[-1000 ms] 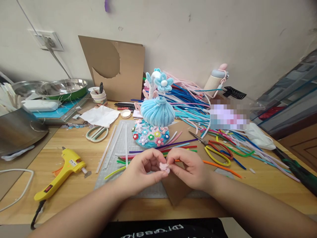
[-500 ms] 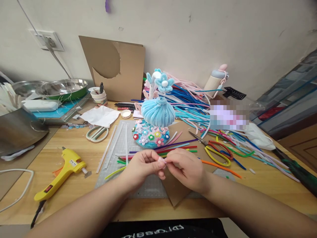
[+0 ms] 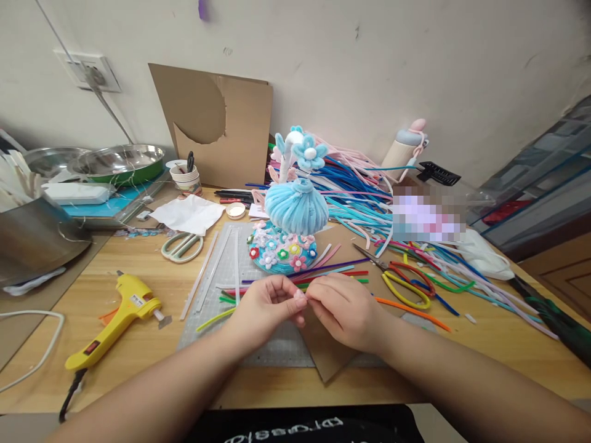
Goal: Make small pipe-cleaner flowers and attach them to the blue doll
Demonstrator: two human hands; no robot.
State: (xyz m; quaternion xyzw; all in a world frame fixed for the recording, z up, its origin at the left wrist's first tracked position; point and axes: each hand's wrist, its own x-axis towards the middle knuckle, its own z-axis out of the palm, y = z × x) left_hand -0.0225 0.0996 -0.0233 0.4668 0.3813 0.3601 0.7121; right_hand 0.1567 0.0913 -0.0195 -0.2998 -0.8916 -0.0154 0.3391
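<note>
Between my fingertips sits a small pale pink fuzzy piece (image 3: 300, 295), its exact shape mostly covered by the fingers. My left hand (image 3: 268, 307) pinches it between thumb and forefinger. Touching its right side, my right hand (image 3: 344, 311) has its fingertips pressed together. Just beyond the hands stands a blue pipe-cleaner lamp (image 3: 295, 206) with a pleated shade, a white curved stem and a blue flower on top. Small colourful flowers cover its round base (image 3: 281, 253). Cut pipe cleaners (image 3: 341, 271) in several colours lie between the lamp and my hands.
A yellow hot glue gun (image 3: 115, 320) lies at left, near green-handled scissors (image 3: 182, 247). Orange-and-yellow-handled scissors (image 3: 406, 286) rest at right on cardboard (image 3: 325, 360). Behind them spreads a pile of pipe cleaners (image 3: 355, 184). A grey cutting mat (image 3: 203, 335) lies under the hands.
My right fingers have shifted very slightly around the pink piece. Both hands stay together in the same place, and the view has tilted a little.
</note>
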